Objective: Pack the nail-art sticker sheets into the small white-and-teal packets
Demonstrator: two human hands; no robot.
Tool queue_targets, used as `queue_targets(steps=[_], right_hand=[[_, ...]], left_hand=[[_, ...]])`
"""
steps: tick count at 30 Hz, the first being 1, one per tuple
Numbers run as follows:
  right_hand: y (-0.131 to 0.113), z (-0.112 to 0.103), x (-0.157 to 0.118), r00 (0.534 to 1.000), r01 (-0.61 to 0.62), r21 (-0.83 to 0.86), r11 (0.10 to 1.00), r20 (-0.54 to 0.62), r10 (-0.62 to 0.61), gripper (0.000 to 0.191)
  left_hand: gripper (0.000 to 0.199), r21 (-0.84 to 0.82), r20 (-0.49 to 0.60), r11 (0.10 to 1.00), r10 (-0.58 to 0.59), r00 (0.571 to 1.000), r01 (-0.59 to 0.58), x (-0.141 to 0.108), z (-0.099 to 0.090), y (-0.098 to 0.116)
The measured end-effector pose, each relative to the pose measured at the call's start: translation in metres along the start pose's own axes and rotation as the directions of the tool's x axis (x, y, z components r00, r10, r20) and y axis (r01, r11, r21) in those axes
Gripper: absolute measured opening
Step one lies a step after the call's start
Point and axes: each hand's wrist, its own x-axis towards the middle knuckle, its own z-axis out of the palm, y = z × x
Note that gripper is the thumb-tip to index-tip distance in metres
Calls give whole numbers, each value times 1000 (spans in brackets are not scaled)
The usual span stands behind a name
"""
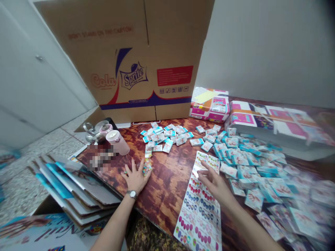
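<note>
Cardboard carton reads Cola, Sprite beyond both hands.

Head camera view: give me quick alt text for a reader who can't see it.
Two bare hands work at a wood-grain table: the left hand rests beside a small colourful heap, and the right hand is over a printed sheet of coloured dots. Many small white-and-teal packets lie scattered before a Sprite cardboard carton.

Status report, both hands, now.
Left hand beside small multicoloured pile. Right hand at printed dot sheet. Loose blue-edged packets crowd sheet's right.
</note>
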Motion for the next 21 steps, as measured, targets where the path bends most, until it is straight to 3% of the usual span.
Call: queue_targets(steps=[3, 5, 9, 11, 14, 16, 19, 21], right_hand=[[2, -1, -7, 995, 80, -215, 973, 73, -66, 53], [1, -1, -11, 990, 119, -295, 948, 105, -92, 49], [2, 2, -15, 978, 201, -395, 896, 133, -160, 39], [6, 0, -15, 969, 244, -460, 854, 141, -202, 36], [17, -11, -15, 968, 249, -566, 786, 122, -219, 35], [24, -19, -15, 971, 235, -632, 738, 115, -211, 36], [32, -24, -15, 967, 253, -708, 659, 167, -192, 44], [35, -20, -16, 959, 282, -744, 606, 229, -166, 59]], left_hand=[[83, 1, -41, 992, 129, 991, -129, -13, -12, 5], [81, 0, -47, 968, 252, 967, -252, -22, -16, 6], [63, -34, 62, 859, 513, 856, -512, -43, -12, 4], [60, -28, 81, 852, 524, 848, -523, -49, -10, 1], [59, 1, 33, 900, 436, 899, -436, -47, -12, 0], [57, -2, -9, 899, 438, 899, -438, -41, -16, 7], [54, -43, -22, 821, 569, 822, -569, -34, -18, 27], [54, -77, 1, 766, 640, 768, -638, -31, -15, 43]])
